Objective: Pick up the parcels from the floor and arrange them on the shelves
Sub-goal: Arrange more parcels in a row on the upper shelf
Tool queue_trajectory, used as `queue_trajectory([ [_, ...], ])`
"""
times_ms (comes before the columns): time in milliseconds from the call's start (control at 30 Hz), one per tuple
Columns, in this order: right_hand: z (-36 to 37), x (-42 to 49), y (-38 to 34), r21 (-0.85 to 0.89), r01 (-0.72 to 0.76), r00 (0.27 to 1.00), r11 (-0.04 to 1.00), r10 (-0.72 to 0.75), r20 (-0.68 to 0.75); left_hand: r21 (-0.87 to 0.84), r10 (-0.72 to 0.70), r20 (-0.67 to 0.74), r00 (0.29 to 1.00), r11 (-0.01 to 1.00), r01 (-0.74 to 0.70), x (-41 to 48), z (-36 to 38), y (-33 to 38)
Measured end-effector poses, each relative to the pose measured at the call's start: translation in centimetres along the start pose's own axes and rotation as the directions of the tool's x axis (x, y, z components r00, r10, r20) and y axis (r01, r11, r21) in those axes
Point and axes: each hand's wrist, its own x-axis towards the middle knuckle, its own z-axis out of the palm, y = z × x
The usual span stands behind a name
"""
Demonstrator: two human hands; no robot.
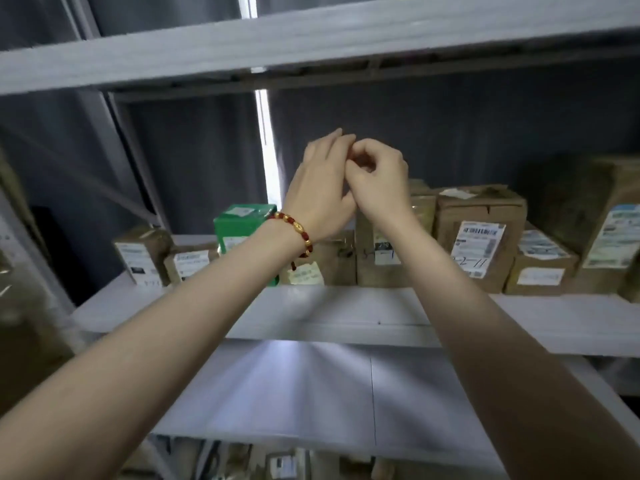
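Note:
Both my hands are raised together in front of the middle shelf (346, 313), and neither holds a parcel. My left hand (320, 188), with a red and gold bead bracelet on its wrist, has its fingers straight and pointing up. My right hand (381, 178) is curled and touches the left hand's fingers. Behind them a row of parcels stands at the back of the shelf: a green box (239, 230), two small brown boxes (142, 254) to its left, and a labelled brown box (481, 233) to the right.
A large brown box (606, 220) and a small one (540, 261) stand at the right of the row. A bare grey shelf board (294, 393) lies below, with more parcels (284, 465) under it. An upper shelf beam (311, 43) runs overhead. Blurred cardboard (20, 306) stands at the left edge.

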Motion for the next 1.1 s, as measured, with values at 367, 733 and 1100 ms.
queue_trajectory([
  [367, 7.3, -12.0, 3.8, 0.022, -0.396, 0.848, 0.918, 0.357, 0.392, -0.002, -0.259, 0.249, 0.933, 0.963, 0.268, -13.6, 2.0, -5.8],
  [733, 14.3, -26.0, 8.0, -0.195, -0.664, 0.457, 0.722, 0.598, 0.659, 0.108, -0.532, 0.503, 0.682, 0.821, 0.560, -29.2, 2.8, -11.3],
  [1100, 22.8, -37.0, 12.7, -0.524, -0.573, 0.245, 0.630, 0.742, 0.623, 0.310, -0.749, 0.480, 0.457, 0.632, 0.710, -42.2, 1.5, -19.1],
])
